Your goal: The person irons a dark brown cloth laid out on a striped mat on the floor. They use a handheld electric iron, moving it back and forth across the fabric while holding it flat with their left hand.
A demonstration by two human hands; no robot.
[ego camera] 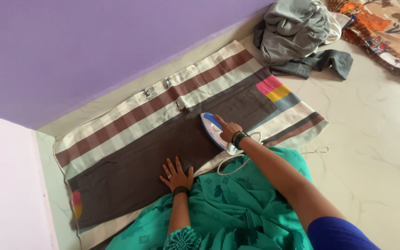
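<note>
A dark brown cloth is spread flat on a striped sheet that lies on the floor, close along the foot of a purple wall. The cloth runs lengthwise across the sheet, and a block of pink, yellow and blue stripes is seen at its far end, with a smaller pink and yellow patch at the near end.

An iron, white with a blue top, is set on the brown cloth towards its far half. The iron is gripped from above by the right hand, whose fingers are closed around the handle. A dark band is worn on that wrist. A white cord is looped from the back of the iron over the edge of the sheet.

The left hand is laid palm down on the near edge of the brown cloth, its fingers spread wide and flat, with nothing held. A ring is worn on one finger and a dark band on the wrist.

A green patterned garment is draped over the person's lap, touching the near edge of the sheet.

Beyond the sheet, a heap of grey clothes is piled on the floor, and beside it a printed orange and brown fabric is spread.
</note>
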